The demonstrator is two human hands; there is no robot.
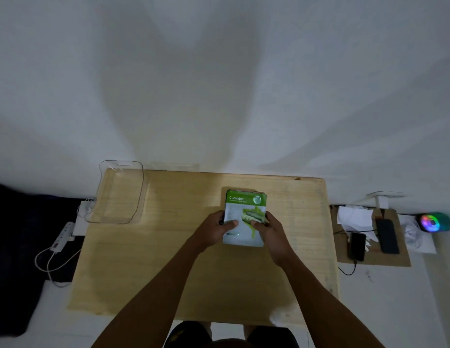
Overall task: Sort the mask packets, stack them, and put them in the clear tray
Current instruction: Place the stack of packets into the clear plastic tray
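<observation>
A stack of mask packets (pixel 245 208) lies near the middle of the wooden table (pixel 183 259). Its top packet is green and white and reads "Cucumber". My left hand (pixel 215 229) grips the stack's left edge, thumb on top. On the right edge sits my right hand (pixel 269 231), its thumb also pressing the top packet. A thin reddish edge of a lower packet shows at the stack's far end. The clear tray (pixel 141 192) stands at the table's far left corner, apart from both hands, and nothing is visible inside it.
A white wall rises behind the table. Left of the table lie a white power strip (pixel 61 238) and cables. To the right, a cardboard sheet (pixel 394 258) holds two phones (pixel 387 236), crumpled paper and a glowing fan (pixel 432 222).
</observation>
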